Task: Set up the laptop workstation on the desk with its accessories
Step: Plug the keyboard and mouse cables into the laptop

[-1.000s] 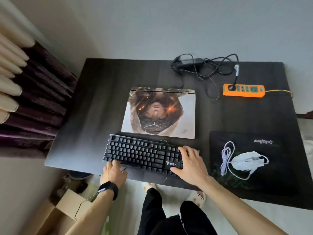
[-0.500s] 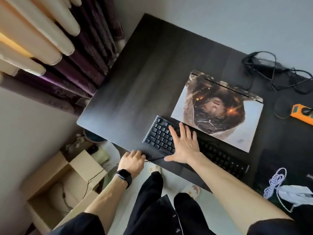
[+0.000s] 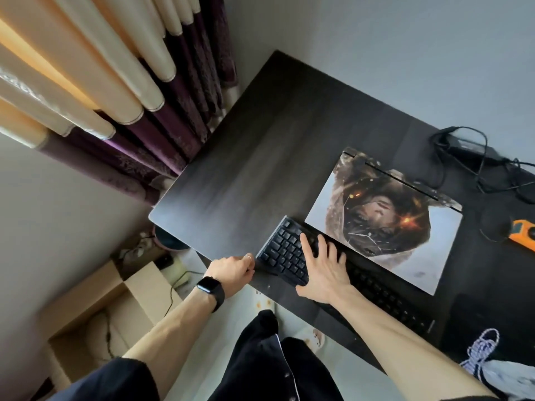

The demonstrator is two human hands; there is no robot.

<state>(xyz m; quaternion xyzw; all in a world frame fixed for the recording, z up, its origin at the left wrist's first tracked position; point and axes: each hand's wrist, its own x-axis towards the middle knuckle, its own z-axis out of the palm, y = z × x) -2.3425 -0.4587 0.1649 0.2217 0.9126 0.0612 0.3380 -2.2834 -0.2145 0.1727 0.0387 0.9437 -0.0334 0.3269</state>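
Note:
A black keyboard [image 3: 285,250] lies on the dark desk [image 3: 260,169] near its front edge. Just behind it is the shut laptop [image 3: 385,227] with a printed picture on its lid. My right hand [image 3: 321,270] presses flat on the keyboard's left half, fingers spread. My left hand [image 3: 233,269] is at the desk edge by the keyboard's left corner. Its fingers are curled, pinching the keyboard's thin cable. A white mouse [image 3: 503,374] with a bundled cord [image 3: 480,351] lies at the lower right on a dark mouse pad [image 3: 492,314].
An orange power strip [image 3: 524,233] and a black charger with tangled leads [image 3: 469,149] sit at the desk's right rear. An open cardboard box [image 3: 95,314] stands on the floor at the left. Curtains [image 3: 144,111] hang beside the desk's left end.
The view has swung left and down toward the desk's left corner. My right hand moved from the keyboard's right end to its left half. My left hand drew back to the desk edge.

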